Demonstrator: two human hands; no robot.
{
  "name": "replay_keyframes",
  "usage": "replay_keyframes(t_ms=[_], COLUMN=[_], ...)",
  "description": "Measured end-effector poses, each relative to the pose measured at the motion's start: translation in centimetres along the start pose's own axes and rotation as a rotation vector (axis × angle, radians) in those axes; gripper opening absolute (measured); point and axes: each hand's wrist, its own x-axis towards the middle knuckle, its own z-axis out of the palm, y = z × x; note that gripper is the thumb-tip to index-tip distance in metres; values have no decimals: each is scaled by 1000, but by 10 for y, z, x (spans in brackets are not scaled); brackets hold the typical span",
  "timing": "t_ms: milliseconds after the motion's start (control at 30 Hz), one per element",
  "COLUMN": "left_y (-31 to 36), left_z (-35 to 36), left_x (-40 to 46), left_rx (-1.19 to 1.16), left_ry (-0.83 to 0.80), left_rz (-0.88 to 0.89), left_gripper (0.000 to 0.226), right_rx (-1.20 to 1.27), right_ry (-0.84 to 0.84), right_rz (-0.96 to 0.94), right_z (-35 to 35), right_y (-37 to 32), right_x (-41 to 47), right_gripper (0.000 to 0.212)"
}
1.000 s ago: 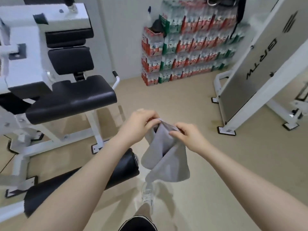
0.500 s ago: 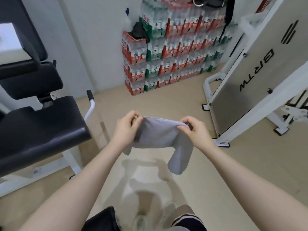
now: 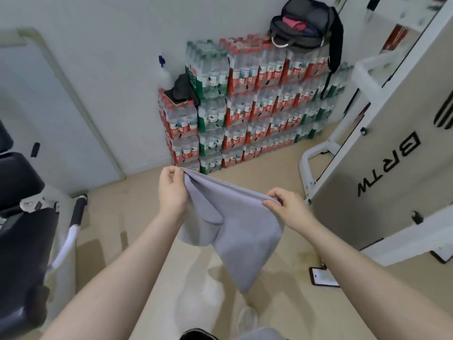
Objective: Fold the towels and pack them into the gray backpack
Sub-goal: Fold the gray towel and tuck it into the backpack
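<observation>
A gray towel [image 3: 235, 227] hangs in the air in front of me, stretched along its top edge between both hands. My left hand [image 3: 171, 190] pinches the left top corner. My right hand [image 3: 285, 207] pinches the right top corner. The cloth droops in loose folds, with one point hanging low on the right. The gray backpack [image 3: 304, 28] stands open on top of the stacked water-bottle packs [image 3: 247, 111] against the far wall, with pink cloth showing inside it.
A black padded gym bench [image 3: 22, 244] with a white frame fills the left side. A white machine panel [image 3: 382, 173] marked with letters stands on the right. A phone [image 3: 323, 277] lies on the beige floor near my right forearm. My shoes show at the bottom.
My hands have drawn apart, spreading the towel from a bunched clump to a stretched top edge. My view has lifted and moved toward the bottle stack, bringing the backpack into sight.
</observation>
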Motion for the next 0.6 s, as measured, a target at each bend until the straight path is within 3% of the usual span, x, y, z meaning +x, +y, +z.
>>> replay_keyframes(t_ms=[200,400,600], left_y=[10,20,46], left_z=[91,178,261], left_x=[74,155,271], left_rx=[-198,-282,-198], left_ry=[145,124,4], left_rz=[-182,-208,-155], left_gripper=[26,27,23], right_rx=[16,-234,218], right_ry=[44,235,466], right_rz=[80,49,147], right_z=[-60,-97,-134], right_y=[58,93,85], right_x=[107,211,354], right_gripper=[11,19,18])
